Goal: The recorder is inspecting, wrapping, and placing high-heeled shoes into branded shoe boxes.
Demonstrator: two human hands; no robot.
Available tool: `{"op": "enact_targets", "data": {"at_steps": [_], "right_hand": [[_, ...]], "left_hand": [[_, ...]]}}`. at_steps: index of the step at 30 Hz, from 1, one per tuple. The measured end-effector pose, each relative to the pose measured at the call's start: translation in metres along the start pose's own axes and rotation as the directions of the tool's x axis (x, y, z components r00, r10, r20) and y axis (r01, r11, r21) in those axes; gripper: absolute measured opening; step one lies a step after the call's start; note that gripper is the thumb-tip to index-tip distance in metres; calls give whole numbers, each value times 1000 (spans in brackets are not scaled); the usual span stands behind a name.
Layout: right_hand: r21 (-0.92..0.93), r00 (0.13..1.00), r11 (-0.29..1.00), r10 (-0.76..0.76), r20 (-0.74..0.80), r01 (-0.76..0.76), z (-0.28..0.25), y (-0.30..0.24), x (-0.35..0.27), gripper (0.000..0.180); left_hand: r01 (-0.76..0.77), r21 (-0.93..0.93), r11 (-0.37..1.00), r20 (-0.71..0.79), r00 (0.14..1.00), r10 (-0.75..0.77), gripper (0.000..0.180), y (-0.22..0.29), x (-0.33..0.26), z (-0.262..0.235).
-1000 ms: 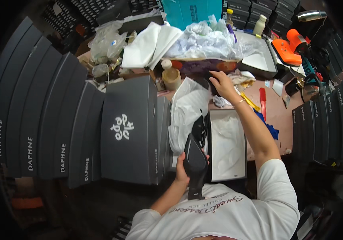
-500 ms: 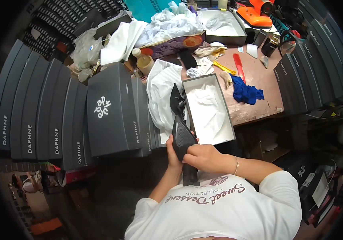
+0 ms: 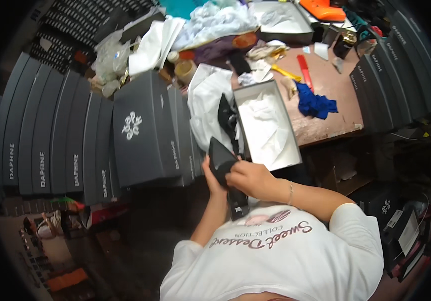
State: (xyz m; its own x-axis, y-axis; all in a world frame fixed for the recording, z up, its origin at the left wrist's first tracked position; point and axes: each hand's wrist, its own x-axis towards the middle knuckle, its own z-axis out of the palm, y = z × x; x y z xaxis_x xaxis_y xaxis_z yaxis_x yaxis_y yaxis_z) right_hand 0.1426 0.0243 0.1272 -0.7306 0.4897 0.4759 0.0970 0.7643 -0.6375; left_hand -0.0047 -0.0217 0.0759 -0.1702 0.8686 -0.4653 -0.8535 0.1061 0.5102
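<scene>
A black pointed shoe (image 3: 221,156) is held in front of my chest, its toe pointing away from me and its heel end toward my shirt. My left hand (image 3: 215,181) wraps round its left side, with part of the fingers hidden behind the shoe. Across its middle, the curled fingers of my right hand (image 3: 251,179) press on the right side. Beyond it, a second black shoe (image 3: 227,116) lies on white tissue paper (image 3: 208,95). To the right of that stands an open shoe box (image 3: 295,158) with white paper inside.
Dark grey shoe boxes (image 3: 147,130) stand in rows at left, with another stack (image 3: 383,85) at right. On the pink tabletop (image 3: 331,130) are a blue cloth (image 3: 317,102), a red-handled tool (image 3: 304,70) and a yellow tool (image 3: 285,72). Crumpled paper (image 3: 220,20) is piled at the back.
The shoe in my hands has turned: its patterned sole faced up before, and a smooth dark surface shows now. Both hands still hold it. The whole view has shifted slightly.
</scene>
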Motion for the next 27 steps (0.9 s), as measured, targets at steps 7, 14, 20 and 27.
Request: {"op": "enact_targets", "data": {"at_steps": [7, 14, 20, 27], "right_hand": [[548, 880, 764, 53, 473, -341, -11, 0, -26, 30], [89, 978, 995, 64, -199, -46, 11, 10, 16, 27], [347, 934, 877, 253, 253, -331, -15, 17, -35, 23], [25, 990, 998, -47, -131, 51, -47, -11, -32, 34]], "left_hand": [[-8, -126, 992, -62, 998, 0, 63, 19, 16, 10], [2, 5, 1000, -80, 997, -2, 68, 34, 13, 29], [-204, -33, 978, -214, 958, 192, 47, 46, 43, 34], [-319, -6, 948, -180, 932, 313, 48, 43, 60, 56]]}}
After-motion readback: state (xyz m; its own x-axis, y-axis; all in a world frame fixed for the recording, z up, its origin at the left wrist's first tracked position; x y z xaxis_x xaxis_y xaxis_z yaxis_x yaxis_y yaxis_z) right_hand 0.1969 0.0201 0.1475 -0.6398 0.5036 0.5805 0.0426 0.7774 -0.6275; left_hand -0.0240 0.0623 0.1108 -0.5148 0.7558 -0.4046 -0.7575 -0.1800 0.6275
